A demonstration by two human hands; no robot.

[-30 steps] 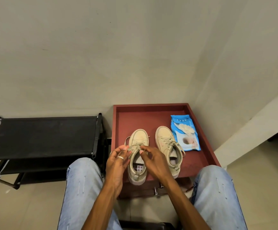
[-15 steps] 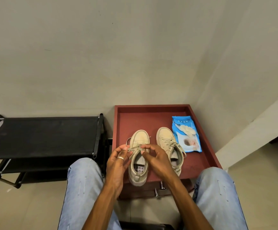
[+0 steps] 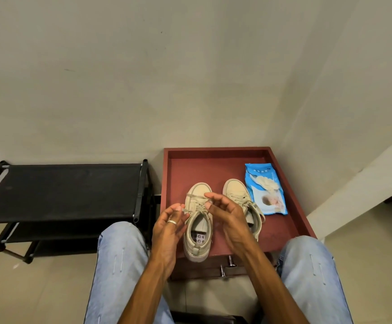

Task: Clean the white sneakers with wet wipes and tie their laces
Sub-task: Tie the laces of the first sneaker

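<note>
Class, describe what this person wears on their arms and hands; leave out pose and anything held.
The left forearm and right forearm are bare, with no sleeves in view. The left hand carries a plain silver ring on one finger. The right hand shows no ring, watch or bracelet. Light blue jeans cover the legs.

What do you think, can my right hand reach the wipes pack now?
Probably yes: the wipes pack lies uncovered on the red tray, just beyond the other sneaker, though the right hand pinches a lace.
</note>
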